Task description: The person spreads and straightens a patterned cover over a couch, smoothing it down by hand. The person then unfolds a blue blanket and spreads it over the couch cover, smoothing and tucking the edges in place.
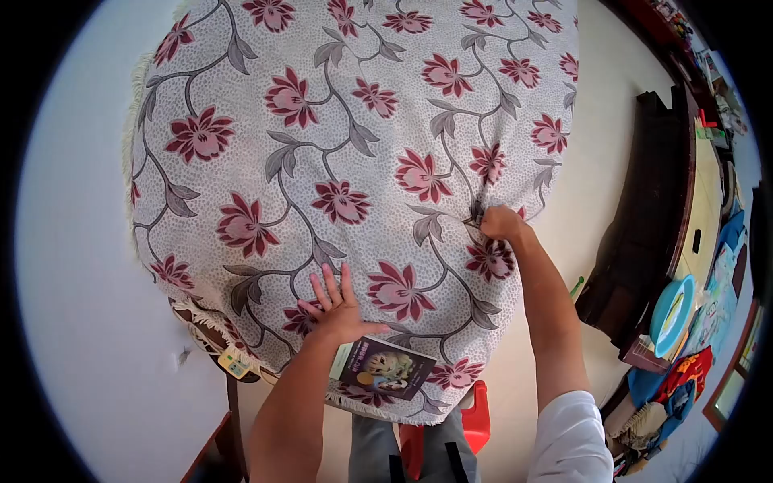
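A pale tablecloth (346, 241) with dark pink flowers and grey leaves covers the table in front of me. My left hand (336, 314) lies flat on the cloth with its fingers spread, just above a book. The book (390, 369) has a dark, illustrated cover and lies near the table's front edge, partly behind my left wrist. Over on the right side, my right hand (501, 222) is closed on a bunched piece of the tablecloth, and creases run out from it. Its fingertips are mostly hidden.
A red plastic stool (477, 419) is below the front edge, by my legs. On the right stands a dark wooden cabinet (644, 241) with a blue basin (672, 315) and clothes (684, 378) beside it. A small yellow device (235, 363) hangs at the table's left corner, near the wall.
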